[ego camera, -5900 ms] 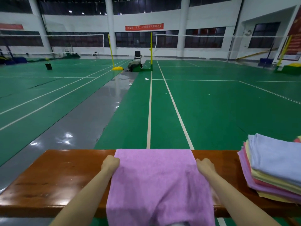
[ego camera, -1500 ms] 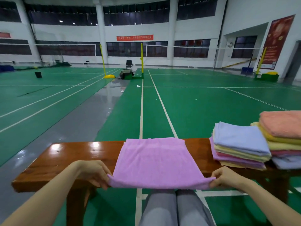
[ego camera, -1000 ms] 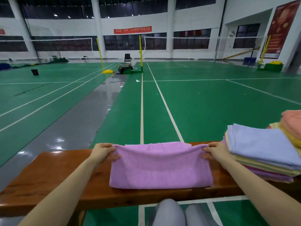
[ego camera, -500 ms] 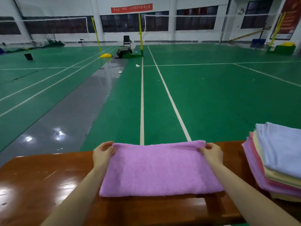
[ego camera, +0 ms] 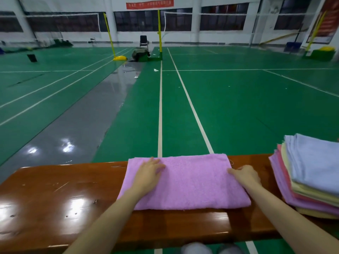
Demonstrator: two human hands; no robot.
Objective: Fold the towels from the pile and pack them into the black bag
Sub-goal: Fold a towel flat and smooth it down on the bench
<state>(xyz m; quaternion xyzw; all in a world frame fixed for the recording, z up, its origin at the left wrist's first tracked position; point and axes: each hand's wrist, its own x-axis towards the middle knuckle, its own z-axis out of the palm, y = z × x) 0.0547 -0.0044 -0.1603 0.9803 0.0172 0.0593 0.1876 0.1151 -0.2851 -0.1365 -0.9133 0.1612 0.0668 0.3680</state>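
A purple towel [ego camera: 190, 182], folded in half, lies flat on the brown wooden bench [ego camera: 60, 197] in front of me. My left hand [ego camera: 148, 173] rests flat on the towel's left part with straight fingers. My right hand [ego camera: 245, 174] is at the towel's right edge, fingers curled at the edge; whether it pinches the cloth is unclear. A pile of towels [ego camera: 310, 176] in blue, yellow, pink and purple sits on the bench's right end. No black bag is in view.
Beyond the bench lies a green court floor with white lines and a grey strip. Yellow net posts [ego camera: 160, 32], a chair [ego camera: 144, 41] and a dark heap [ego camera: 140, 54] stand far back. My knees [ego camera: 211, 248] show under the bench's near edge.
Both hands let go of the towel's far corners. The left hand slid onto the towel's top and lies flat; the right hand moved down along the right edge.
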